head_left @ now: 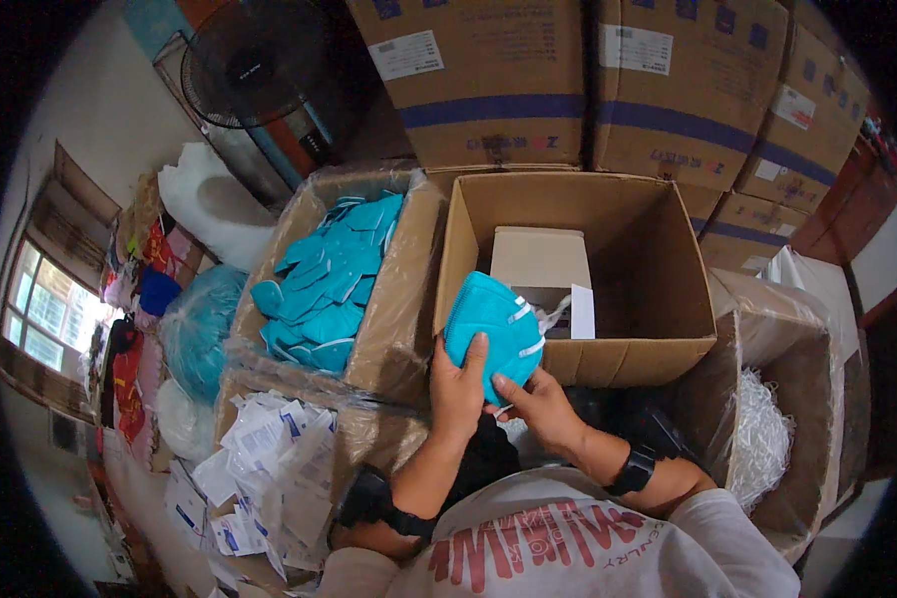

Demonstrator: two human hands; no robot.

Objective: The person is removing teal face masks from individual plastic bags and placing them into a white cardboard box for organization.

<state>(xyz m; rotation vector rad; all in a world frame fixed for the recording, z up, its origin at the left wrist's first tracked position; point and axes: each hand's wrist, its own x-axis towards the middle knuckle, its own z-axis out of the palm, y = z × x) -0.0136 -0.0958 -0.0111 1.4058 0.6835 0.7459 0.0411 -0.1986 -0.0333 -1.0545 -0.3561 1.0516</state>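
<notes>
A teal face mask [490, 324] with white straps is held up in front of me, over the near left edge of an open carton [633, 361]. My left hand [458, 387] grips its left side, thumb across the front. My right hand [546, 411] pinches the lower right edge. Whether more than one mask is stacked there I cannot tell. Inside the carton stands a smaller pale box [540, 257] with its white flap [582, 312] raised. To the left, a plastic-lined carton [393, 334] holds a heap of teal masks [329, 279].
White printed packets [269, 439] fill a box at lower left. A carton on the right contains a tangle of white straps [763, 439]. Taped cartons [493, 80] are stacked along the back. A black fan [254, 65] and a bag of teal items [204, 324] stand left.
</notes>
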